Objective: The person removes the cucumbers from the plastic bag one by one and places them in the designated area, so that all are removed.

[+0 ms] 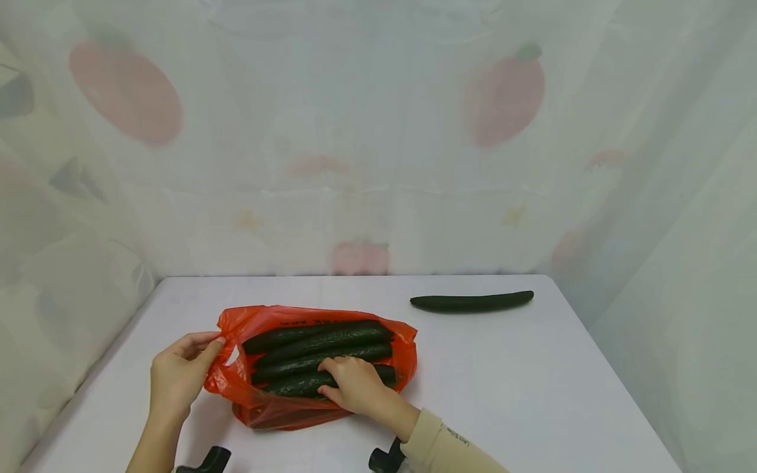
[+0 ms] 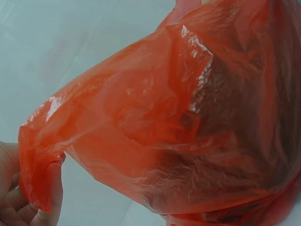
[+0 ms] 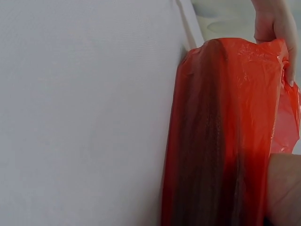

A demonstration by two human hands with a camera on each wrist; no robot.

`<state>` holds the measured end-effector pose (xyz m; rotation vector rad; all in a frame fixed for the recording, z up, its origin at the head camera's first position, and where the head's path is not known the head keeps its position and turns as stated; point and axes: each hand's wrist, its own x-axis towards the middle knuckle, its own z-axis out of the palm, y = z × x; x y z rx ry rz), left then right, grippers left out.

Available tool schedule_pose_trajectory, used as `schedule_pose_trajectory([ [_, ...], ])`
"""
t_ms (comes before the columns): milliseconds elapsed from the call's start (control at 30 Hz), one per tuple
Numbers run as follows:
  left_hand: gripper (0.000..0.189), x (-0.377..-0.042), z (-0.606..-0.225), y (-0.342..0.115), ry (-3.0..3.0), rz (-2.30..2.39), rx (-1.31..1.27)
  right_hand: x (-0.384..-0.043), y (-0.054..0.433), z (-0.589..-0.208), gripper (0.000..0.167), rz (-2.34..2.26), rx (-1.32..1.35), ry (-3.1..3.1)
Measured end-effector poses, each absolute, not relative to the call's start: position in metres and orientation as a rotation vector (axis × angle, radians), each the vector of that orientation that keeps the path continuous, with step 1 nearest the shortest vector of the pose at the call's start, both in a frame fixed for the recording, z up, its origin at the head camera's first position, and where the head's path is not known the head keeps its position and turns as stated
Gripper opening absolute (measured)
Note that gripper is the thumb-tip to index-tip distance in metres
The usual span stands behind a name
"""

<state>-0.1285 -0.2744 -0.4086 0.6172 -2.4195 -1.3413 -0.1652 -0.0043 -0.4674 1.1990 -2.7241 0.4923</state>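
A red plastic bag lies on its side on the table, its mouth facing up and showing several dark green cucumbers laid side by side. My left hand pinches the bag's left end between thumb and fingers, and the left wrist view shows the stretched film running from those fingers. Reaching into the mouth, my right hand has its thumb and fingers around the cucumber nearest me. In the right wrist view, the bag's side hides most of that hand.
One loose cucumber lies near the back right of the white table. Behind the table hangs a pale curtain with faded fruit prints, which also runs along both sides. Black wrist mounts sit below the hands.
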Motion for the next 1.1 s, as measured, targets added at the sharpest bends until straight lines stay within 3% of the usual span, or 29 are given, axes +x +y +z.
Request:
schedule_pose_trajectory([
  [1100, 0.039, -0.125, -0.408, -0.279, -2.415, -1.343, 0.611, -0.175, -0.003, -0.475, 0.035, 0.626, 1.281, -2.761],
])
